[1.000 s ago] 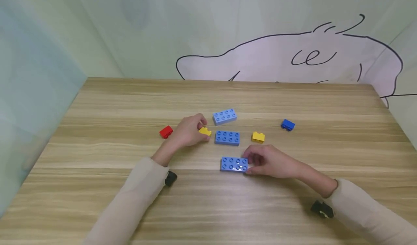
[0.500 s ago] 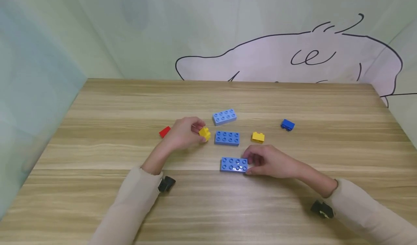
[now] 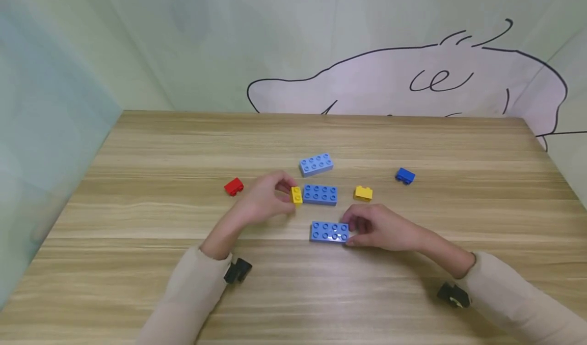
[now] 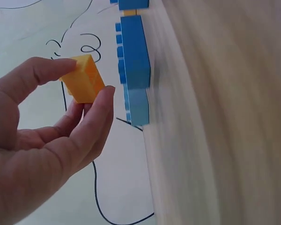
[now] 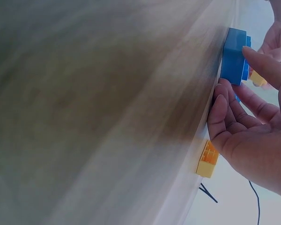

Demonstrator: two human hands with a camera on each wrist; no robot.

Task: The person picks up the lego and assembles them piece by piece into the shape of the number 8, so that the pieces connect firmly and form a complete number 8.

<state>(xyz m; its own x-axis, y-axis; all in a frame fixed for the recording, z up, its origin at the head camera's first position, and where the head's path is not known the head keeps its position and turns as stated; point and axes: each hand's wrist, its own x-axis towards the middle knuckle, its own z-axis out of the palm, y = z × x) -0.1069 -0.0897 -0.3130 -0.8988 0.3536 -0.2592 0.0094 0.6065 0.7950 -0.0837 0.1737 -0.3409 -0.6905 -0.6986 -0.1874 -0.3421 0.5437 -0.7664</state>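
Note:
Between thumb and fingers my left hand pinches a small yellow brick, its two studs facing up in the head view. The left wrist view shows this yellow brick lifted off the table. Just right of it lies a blue eight-stud brick. Nearer to me, my right hand grips the right end of another blue eight-stud brick, which rests on the table. In the right wrist view the thumb and fingers sit on either side of that blue brick.
A light blue eight-stud brick lies farther back. Left of my left hand is a red brick. A second yellow brick and a dark blue brick lie to the right. The wooden table ends at a patterned wall.
The left hand has lifted the yellow brick, turned it studs up and moved it slightly right and nearer to me. My right hand and its blue brick have stayed still.

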